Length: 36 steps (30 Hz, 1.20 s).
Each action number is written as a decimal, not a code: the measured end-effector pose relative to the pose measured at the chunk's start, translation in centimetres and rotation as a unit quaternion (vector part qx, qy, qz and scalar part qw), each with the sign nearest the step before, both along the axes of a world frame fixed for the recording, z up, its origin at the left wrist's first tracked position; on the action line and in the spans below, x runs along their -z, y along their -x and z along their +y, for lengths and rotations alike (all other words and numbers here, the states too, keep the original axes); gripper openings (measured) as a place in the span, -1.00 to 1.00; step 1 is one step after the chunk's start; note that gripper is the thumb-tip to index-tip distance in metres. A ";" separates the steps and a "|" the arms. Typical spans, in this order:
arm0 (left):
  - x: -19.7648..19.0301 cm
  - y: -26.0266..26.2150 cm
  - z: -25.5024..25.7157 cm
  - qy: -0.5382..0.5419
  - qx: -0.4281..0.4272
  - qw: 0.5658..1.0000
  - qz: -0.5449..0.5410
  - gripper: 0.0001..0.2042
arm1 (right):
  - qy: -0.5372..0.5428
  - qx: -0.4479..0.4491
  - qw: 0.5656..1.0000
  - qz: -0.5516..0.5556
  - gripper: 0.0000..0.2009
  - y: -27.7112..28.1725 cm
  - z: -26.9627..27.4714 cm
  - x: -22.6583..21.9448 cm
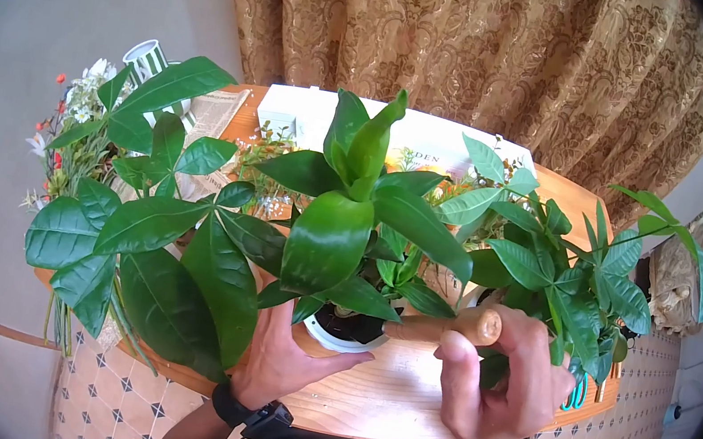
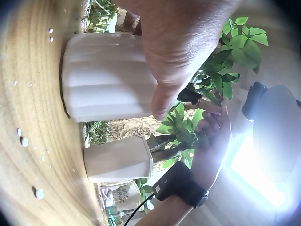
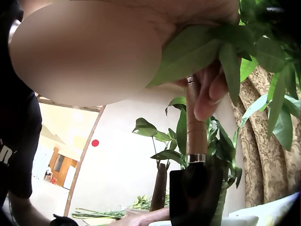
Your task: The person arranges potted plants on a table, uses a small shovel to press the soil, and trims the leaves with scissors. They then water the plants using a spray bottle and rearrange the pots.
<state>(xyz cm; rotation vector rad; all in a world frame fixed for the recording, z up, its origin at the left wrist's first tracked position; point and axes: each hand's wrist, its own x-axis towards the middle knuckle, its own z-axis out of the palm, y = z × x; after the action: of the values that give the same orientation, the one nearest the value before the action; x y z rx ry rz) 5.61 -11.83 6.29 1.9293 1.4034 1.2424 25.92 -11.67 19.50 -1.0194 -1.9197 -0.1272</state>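
Fingers and thumb of the right hand (image 1: 508, 385) are closed round the wooden handle of a trowel (image 3: 196, 132), whose black blade points down at the white pot (image 1: 334, 341). That pot stands on the wooden worktop (image 1: 398, 401), dark soil (image 1: 346, 323) showing inside its rim, with a glossy broad-leaved plant (image 1: 331, 239) above. The left hand (image 1: 281, 367) rests against the pot's near left side, thumb straight and spread wide from the index finger; the other fingers are hidden. Leafy plants (image 1: 156, 233) spread to the left, beside cut flowers (image 1: 79, 114), and more foliage (image 1: 571, 291) fills the right. A smaller white pot (image 2: 120, 160) stands near the first. Behind are a white box (image 1: 506, 140) and a patterned brown curtain (image 1: 483, 49).
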 end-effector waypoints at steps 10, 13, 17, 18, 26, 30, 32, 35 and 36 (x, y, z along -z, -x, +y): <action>0.1 -0.2 0.5 -0.016 -0.005 0.999 -0.031 -0.06 | 0.010 0.000 1.000 -0.010 -0.74 -0.3 -0.3 -0.3; -0.2 -0.4 0.3 -0.036 -0.017 0.999 -0.021 -0.05 | 0.009 0.002 0.999 -0.038 -0.74 -0.3 -0.3 -0.5; -0.3 -0.3 0.2 -0.021 -0.019 0.999 -0.019 -0.03 | 0.005 -0.004 0.999 -0.050 -0.75 -0.4 -0.4 -0.6; -0.2 -0.3 0.2 -0.020 -0.023 0.999 -0.017 -0.03 | -0.004 -0.009 0.999 -0.053 -0.74 -0.5 -0.3 -0.6; -0.1 0.0 -0.1 0.032 -0.018 0.999 0.019 0.04 | 0.004 -0.003 0.998 -0.057 -0.73 -0.6 -0.3 -0.6; -0.5 -0.2 0.2 -0.002 -0.009 1.000 -0.013 0.01 | 0.016 -0.012 0.999 -0.042 -0.73 -0.5 -0.6 -0.7; -0.5 -0.2 0.3 -0.020 -0.016 1.000 -0.013 0.00 | 0.005 -0.013 0.999 -0.045 -0.74 -0.6 -0.4 -0.5; -0.5 -0.2 0.2 -0.035 -0.013 0.999 -0.001 0.03 | 0.012 -0.012 0.999 -0.046 -0.74 -0.4 -0.7 -0.6; -0.5 -0.1 0.1 -0.017 -0.014 1.000 0.005 0.05 | 0.030 -0.012 0.999 -0.042 -0.73 -0.2 -0.8 -0.7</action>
<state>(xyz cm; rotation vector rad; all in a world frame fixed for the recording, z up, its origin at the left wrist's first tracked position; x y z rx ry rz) 5.75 -11.74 6.81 1.9474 1.4270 1.2801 26.12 -12.44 20.16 -1.0444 -2.0226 -0.1010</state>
